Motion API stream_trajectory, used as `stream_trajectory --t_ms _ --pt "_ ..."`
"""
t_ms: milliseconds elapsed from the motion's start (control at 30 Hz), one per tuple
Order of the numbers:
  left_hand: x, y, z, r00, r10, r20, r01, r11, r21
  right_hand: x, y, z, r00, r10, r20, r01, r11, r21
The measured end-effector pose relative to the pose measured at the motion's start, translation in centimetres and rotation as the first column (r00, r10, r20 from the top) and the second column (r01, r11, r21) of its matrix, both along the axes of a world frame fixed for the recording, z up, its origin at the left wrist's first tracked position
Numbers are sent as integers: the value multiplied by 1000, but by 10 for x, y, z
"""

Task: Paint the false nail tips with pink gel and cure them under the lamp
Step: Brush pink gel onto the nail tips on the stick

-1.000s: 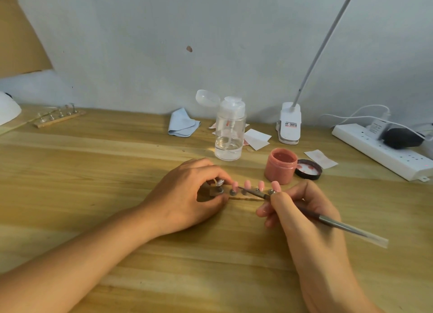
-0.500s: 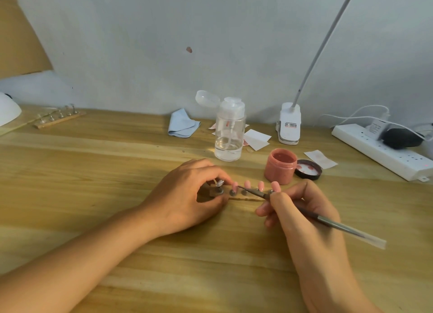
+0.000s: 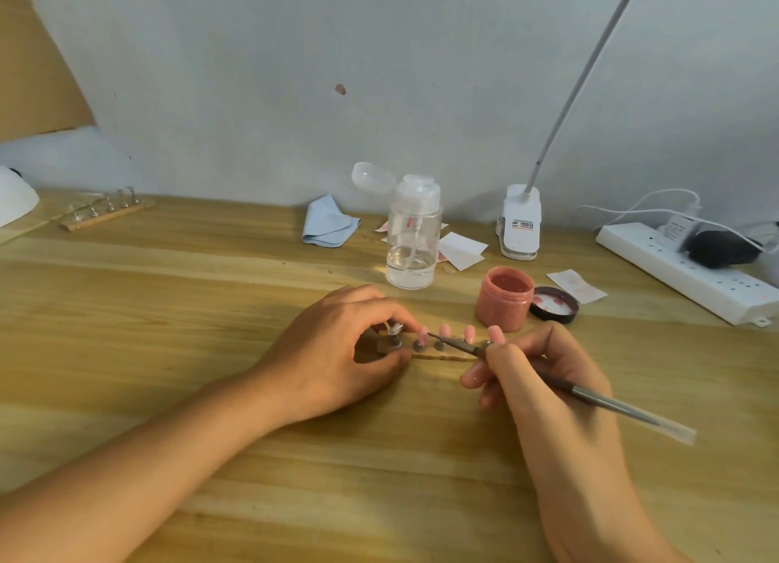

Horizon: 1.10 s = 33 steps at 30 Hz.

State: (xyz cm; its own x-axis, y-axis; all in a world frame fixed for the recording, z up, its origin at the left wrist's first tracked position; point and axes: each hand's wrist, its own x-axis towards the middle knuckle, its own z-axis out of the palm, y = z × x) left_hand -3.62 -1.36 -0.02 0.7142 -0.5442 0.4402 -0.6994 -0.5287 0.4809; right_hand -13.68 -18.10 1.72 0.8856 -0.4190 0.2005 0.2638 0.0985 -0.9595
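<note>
Two bare hands work at the centre of a wooden desk. The left hand has its fingers curled, with thumb and forefinger pinching the left end of a wooden holder strip that lies flat on the desk. The right hand is closed in a pen grip round a slim grey brush; the remaining fingers are tucked under and rest near the strip's right end. The brush handle slants toward the lower right of the frame, and its tip meets the leftmost of four pink false nail tips standing on small metal posts along the strip. A fifth, pale tip sits between the left forefinger and thumb.

Just above and right of the strip stands an open jar of pink gel, with its black lid lying beside it, inner face up. Behind these, toward the wall, are:
- a clear pump bottle
- a folded blue cloth
- paper squares
- the white clip base of a desk lamp

A power strip lies at the right edge. A second holder strip and a white lamp dome are at the far left.
</note>
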Motion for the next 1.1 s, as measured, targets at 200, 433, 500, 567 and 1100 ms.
stream_trajectory --t_ms 200,433,500,567,1100 --pt "-1 1 0 1000 -13 -2 13 1000 2 0 -2 1 1000 -4 1 3 999 34" --pt "-1 1 1 1000 2 4 -2 1000 -3 -1 0 1 1000 8 -14 -8 1000 2" --pt "0 0 1 1000 1 7 -1 1000 -1 -1 0 1 1000 16 -21 -16 1000 -7" --pt "0 0 1 1000 1 7 -1 1000 0 -1 0 1 999 25 -26 -25 1000 -16" --pt "-1 0 1 1000 -6 -14 6 1000 -5 -2 0 2 999 23 -26 -24 999 -33"
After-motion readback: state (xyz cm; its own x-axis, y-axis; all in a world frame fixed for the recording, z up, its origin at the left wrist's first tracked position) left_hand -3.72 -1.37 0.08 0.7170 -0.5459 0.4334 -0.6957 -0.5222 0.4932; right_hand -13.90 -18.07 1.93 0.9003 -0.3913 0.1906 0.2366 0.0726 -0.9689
